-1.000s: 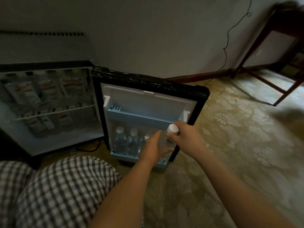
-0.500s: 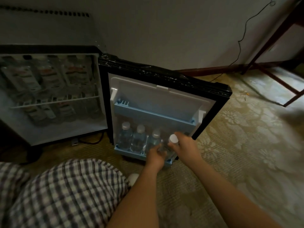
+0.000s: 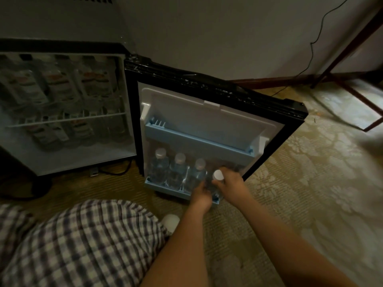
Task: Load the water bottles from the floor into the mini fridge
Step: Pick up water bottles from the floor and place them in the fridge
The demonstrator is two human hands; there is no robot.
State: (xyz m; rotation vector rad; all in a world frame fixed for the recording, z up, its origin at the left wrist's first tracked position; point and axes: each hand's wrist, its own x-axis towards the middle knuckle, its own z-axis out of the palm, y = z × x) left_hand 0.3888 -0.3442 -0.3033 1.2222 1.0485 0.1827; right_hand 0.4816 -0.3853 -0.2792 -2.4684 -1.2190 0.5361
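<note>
Patterned beige carpet [image 3: 310, 183] covers the floor in front of you, meeting a plain pale wall [image 3: 207, 27] with a dark cable [image 3: 311, 50] trailing down it. Dark wooden furniture legs [image 3: 348, 44] stand at the far right.

From your head camera, the mini fridge [image 3: 83, 156] sits at the left with its door [image 3: 207, 112] swung wide open toward you. Blurred water bottles [image 3: 60, 83] fill the cabinet above and below a wire shelf [image 3: 66, 119]. On the door, the upper blue shelf [image 3: 196, 139] spans the width. The lower door shelf [image 3: 153, 182] carries three capped bottles [image 3: 178, 168] standing upright side by side, filling its left part.

You hold a fourth water bottle [image 3: 218, 175] just to the right of those three, at the lower shelf's right end; whether its base rests in the shelf is hidden. Your right hand [image 3: 230, 183] has its fingers curled around the bottle's top, just under the white cap. Your left hand [image 3: 202, 194] grips the bottle's lower body from the near side, at the shelf's front rail.

Your knee in checked fabric [image 3: 83, 245] fills the lower left.
</note>
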